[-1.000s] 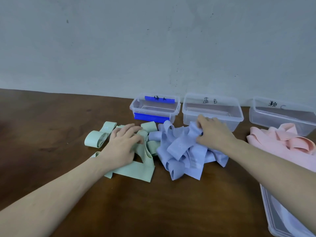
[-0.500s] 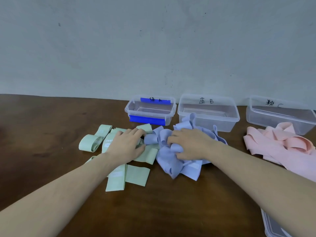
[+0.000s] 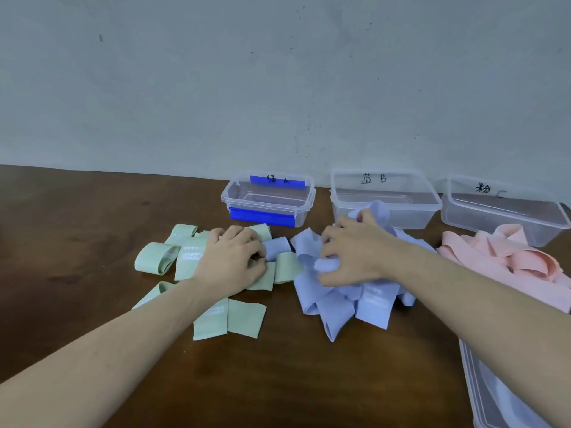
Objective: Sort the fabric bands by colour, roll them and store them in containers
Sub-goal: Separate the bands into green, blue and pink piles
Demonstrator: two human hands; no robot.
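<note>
**Colour piles close to mixing again**

Left hand (image 3: 230, 264) pressed down on the green bands (image 3: 230, 316), fingers curled at the seam where one stray blue band (image 3: 276, 248) lies among the green; apparently pinching it, though hard to tell from this angle. Right hand (image 3: 352, 254) clamped on a bunch of the blue bands (image 3: 336, 304), which lie heaped just in front of the container marked B (image 3: 386, 197). Pink bands (image 3: 506, 261) piled in front of the container marked C (image 3: 503, 208). Container marked A (image 3: 268, 200), with blue clips, behind the green pile; all three holding no bands yet.

Risks: green and blue piles touching, so a careless pull likely to drag a wrong colour across; loops tangled in the blue heap, likely to lift several at once; nothing rolled yet.

Dark brown wooden table (image 3: 92, 230), scuffed pale wall (image 3: 278, 88) behind. Another clear tub (image 3: 475, 387) at the near right edge.
</note>
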